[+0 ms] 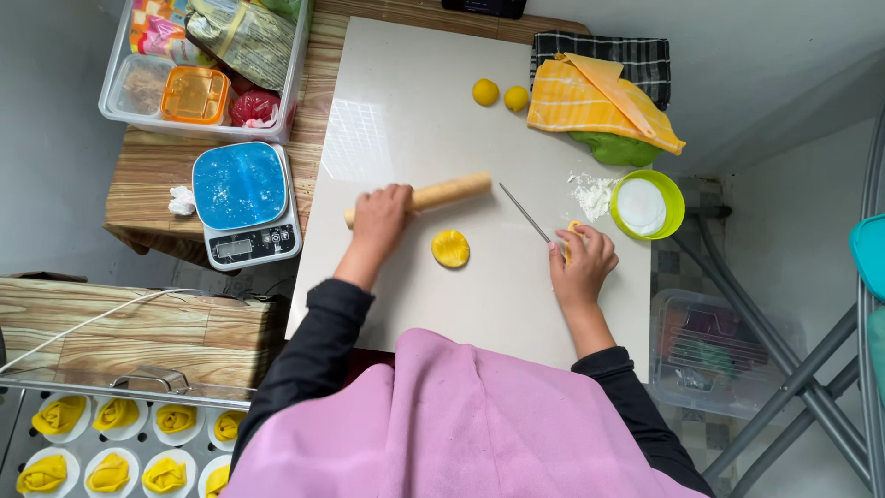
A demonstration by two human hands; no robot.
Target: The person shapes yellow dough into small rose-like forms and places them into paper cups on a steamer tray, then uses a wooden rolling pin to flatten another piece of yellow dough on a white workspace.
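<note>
The left hand [383, 219] is closed around the near end of a wooden rolling pin [433, 195], which lies aslant on the white board [406, 111] and points toward 2 o'clock. The flattened yellow dough disc [451, 249] sits just beside that hand, at 4 o'clock from it, untouched. The right hand [583, 263] is curled over a small yellow dough piece [573, 242] near the board's right edge, beside a thin metal rod [525, 213]; whether the rod is gripped cannot be told. For an even sheet, the pin is judged best centred over the disc and rolled with light, level pressure. Open board lies toward 12 o'clock; two dough balls [501, 94], the flour bowl [673, 198] at 3 o'clock and the scale [244, 205] at 9 o'clock bound the room.
</note>
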